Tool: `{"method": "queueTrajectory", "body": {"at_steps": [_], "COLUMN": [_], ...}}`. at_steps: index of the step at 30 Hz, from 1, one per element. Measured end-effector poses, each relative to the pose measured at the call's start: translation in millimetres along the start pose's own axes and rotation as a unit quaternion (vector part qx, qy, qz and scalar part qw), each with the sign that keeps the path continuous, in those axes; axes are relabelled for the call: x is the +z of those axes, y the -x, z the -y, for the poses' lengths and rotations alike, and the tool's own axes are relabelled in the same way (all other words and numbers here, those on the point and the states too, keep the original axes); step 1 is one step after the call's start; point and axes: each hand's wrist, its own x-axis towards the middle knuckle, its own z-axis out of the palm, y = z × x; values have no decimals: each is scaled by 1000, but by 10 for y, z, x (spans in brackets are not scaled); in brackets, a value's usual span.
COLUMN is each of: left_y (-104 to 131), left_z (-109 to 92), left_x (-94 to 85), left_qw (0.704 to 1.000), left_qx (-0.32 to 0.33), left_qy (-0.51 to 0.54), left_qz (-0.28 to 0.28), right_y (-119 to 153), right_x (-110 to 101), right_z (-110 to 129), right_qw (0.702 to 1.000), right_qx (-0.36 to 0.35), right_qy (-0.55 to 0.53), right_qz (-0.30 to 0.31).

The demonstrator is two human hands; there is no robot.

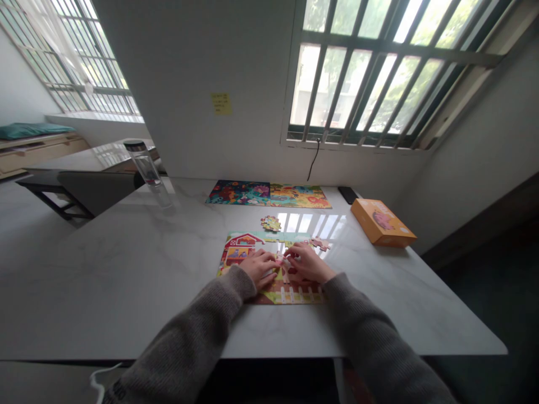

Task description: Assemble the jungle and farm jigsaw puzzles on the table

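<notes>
A farm jigsaw puzzle (pixel 295 293), partly assembled, lies flat on the table in front of me, with a red barn on its left and a fence along its lower edge. My left hand (pixel 259 268) rests on its middle, fingers stretched out and fingertips beside a pinkish patch. Just to the right, my right hand (pixel 308 262) curls over the puzzle, thumb and forefinger closed at a small puzzle piece that they largely hide. Loose brown pieces (pixel 321 244) lie by the upper right edge. A small pile of puzzle pieces (pixel 270 223) sits beyond the upper edge.
Two assembled puzzles, one dark blue (pixel 238 192) and one yellow (pixel 300 196), lie along the wall. An orange box (pixel 382 223) and a black phone (pixel 347 195) are at the right. A clear bottle (pixel 145 164) stands at the far left of the marble-patterned table (pixel 126 280).
</notes>
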Motion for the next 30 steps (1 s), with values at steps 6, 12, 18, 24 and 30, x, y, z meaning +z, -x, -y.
{"method": "queueTrajectory", "body": {"at_steps": [6, 12, 18, 24, 30], "left_y": [43, 64, 57, 56, 50], "left_z": [253, 342, 333, 322, 302], "left_x": [-136, -230, -225, -239, -264], "left_qw": [987, 973, 973, 974, 973], "left_qx": [-103, -180, -189, -188, -192], "left_qy": [-28, -47, -41, -31, -27], "left_qz": [-118, -140, -128, -126, -127], "right_y": [-59, -459, -970, -1145, -1080], "right_x": [-27, 22, 107, 185, 66], "right_z": [-27, -28, -194, -318, -245], "right_qw": [999, 990, 984, 983, 985], "right_qx": [23, 37, 53, 72, 66], "right_qy": [16, 128, 167, 163, 158], "right_qz": [-43, -37, 18, 33, 21]}}
